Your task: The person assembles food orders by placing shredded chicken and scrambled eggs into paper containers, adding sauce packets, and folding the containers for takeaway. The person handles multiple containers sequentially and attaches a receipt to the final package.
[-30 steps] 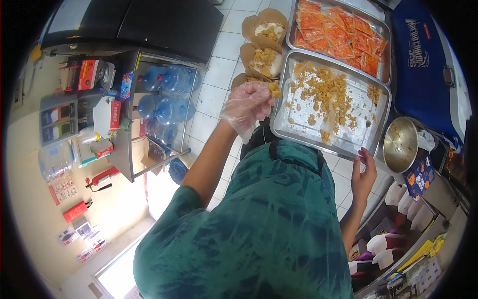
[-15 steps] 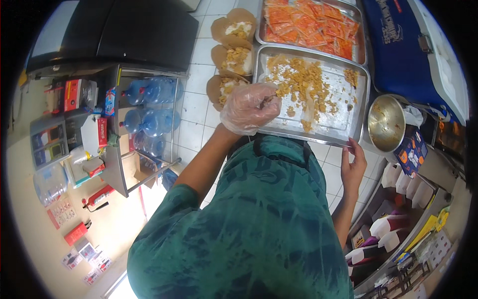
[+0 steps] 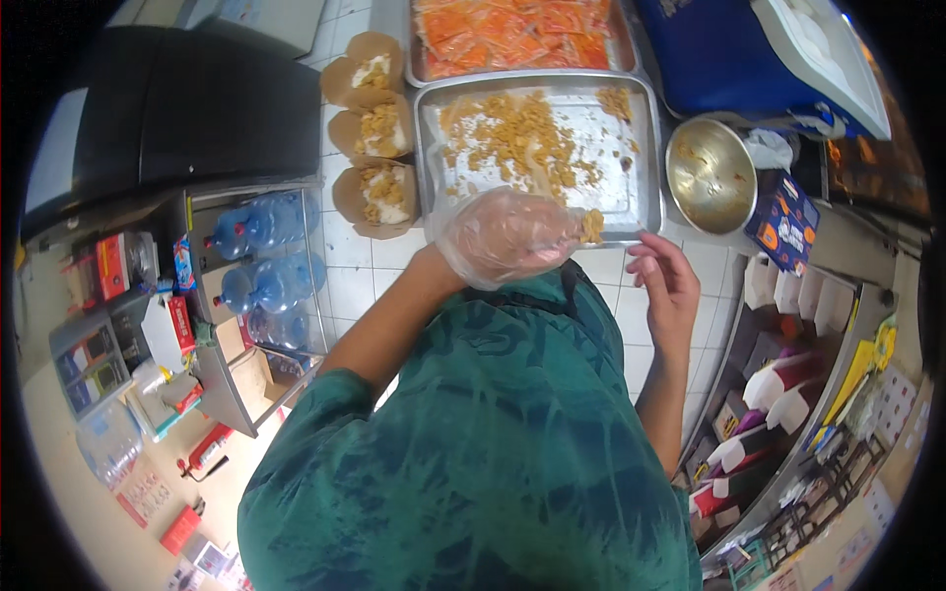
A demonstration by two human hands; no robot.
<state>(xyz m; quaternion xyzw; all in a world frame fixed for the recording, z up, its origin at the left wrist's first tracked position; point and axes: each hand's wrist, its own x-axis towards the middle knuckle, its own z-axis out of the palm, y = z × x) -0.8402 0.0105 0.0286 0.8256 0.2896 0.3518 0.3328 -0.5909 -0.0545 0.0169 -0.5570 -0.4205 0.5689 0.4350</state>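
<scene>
My left hand [image 3: 512, 236], in a clear plastic glove, is closed above the near edge of a metal tray [image 3: 619, 202]. At its fingertips is a golden-brown crumbly food piece [image 3: 591, 227]. More of these chopped food crumbs [image 3: 527, 128] lie scattered in the tray. My bare right hand [image 3: 670, 281] is off the tray's near right corner, fingers apart and slightly bent, holding nothing. Left of the tray stand three open brown paper boxes, the nearest box [image 3: 353, 202] with crumbs over white rice, like the middle box [image 3: 347, 131] and the far box [image 3: 340, 79].
Behind the tray is another metal tray [image 3: 636, 54] full of orange sachets [image 3: 512, 34]. At right stand a metal bowl [image 3: 711, 177], a blue cooler [image 3: 700, 59] and a dark blue printed box [image 3: 785, 222]. Large blue water bottles [image 3: 261, 222] sit on a rack at left.
My left hand has moved from beside the nearest paper box to the tray's front, turning its fingertips right. My right hand has come off the tray's edge. The whole view has shifted.
</scene>
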